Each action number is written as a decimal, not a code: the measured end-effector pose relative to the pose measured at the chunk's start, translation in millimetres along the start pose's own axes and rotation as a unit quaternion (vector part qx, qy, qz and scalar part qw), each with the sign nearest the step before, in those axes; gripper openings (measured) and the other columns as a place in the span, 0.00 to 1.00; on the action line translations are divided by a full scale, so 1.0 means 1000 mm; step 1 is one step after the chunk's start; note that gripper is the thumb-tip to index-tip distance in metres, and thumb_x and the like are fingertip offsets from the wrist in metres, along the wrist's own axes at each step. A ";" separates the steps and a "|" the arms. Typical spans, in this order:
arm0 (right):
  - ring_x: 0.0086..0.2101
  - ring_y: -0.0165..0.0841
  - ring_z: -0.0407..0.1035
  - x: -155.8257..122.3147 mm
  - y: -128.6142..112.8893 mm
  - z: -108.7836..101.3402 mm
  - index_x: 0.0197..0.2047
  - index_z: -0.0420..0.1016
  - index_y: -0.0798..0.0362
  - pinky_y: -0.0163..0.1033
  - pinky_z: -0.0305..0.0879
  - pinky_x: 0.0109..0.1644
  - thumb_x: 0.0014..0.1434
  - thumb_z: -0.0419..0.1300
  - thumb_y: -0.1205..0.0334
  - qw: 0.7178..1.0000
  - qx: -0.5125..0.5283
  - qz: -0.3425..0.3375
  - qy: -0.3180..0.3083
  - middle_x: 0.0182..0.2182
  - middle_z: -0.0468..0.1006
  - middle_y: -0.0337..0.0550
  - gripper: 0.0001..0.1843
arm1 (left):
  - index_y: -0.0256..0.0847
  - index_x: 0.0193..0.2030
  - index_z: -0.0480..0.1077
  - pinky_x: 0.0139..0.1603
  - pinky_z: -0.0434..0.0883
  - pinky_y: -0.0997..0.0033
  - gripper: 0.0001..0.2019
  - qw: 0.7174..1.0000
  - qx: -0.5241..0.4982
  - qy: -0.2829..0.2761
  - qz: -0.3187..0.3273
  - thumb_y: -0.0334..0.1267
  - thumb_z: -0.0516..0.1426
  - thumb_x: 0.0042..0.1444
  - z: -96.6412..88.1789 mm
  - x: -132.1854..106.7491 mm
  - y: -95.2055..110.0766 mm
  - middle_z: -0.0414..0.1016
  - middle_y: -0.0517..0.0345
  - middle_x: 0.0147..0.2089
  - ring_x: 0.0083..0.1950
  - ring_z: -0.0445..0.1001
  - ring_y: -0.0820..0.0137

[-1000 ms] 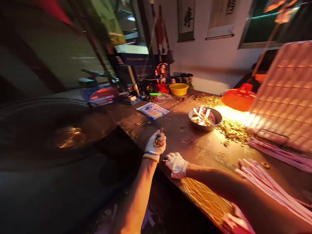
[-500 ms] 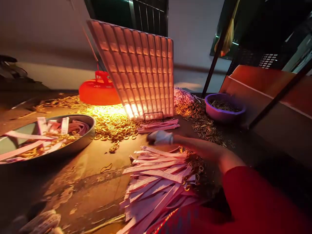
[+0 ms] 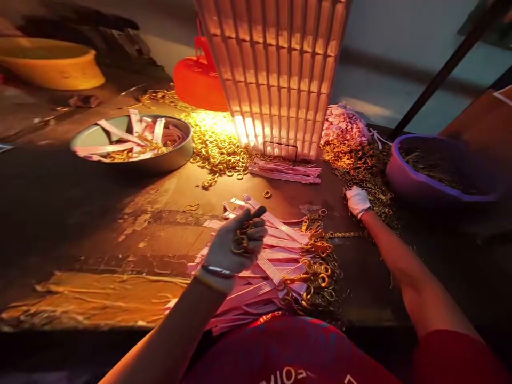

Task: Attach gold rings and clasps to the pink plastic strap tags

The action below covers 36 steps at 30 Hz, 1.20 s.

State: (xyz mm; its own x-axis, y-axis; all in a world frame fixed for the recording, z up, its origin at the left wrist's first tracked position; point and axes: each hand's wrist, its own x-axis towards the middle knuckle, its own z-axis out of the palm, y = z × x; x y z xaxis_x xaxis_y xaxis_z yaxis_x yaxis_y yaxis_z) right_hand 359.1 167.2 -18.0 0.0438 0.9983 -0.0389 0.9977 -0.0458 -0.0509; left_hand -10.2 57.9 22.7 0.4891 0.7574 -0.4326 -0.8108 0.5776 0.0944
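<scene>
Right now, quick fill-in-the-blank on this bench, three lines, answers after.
1. The left hand grips gold ____.
2. The right hand touches the chain pile beside the ____ bowl.
3. The metal bowl holds ____ strips.
Missing words: rings; purple; pink.

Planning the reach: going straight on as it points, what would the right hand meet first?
Likely the clasp heap just ahead of the right hand, which seems at its edge; a white bundle lies beyond. Depth is unclear.
</scene>
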 end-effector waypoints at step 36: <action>0.40 0.34 0.74 -0.145 -0.195 -0.017 0.48 0.77 0.49 0.40 0.72 0.46 0.58 0.64 0.63 0.806 0.557 -0.122 0.155 0.41 0.80 0.43 0.14 | 0.30 0.45 0.74 0.09 0.59 0.83 0.10 0.993 0.073 -0.021 -0.089 0.34 0.54 0.66 -0.027 0.010 -0.024 0.80 0.46 0.35 0.21 0.73 0.72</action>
State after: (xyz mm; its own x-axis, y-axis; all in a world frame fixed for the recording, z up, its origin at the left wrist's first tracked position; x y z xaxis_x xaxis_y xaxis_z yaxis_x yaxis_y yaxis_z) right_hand 159.0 31.7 14.6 0.0364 0.9355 0.3515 0.3187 0.3225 -0.8913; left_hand 5.5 43.3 -7.7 0.6363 0.6495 -0.4162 -0.6561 0.7395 0.1509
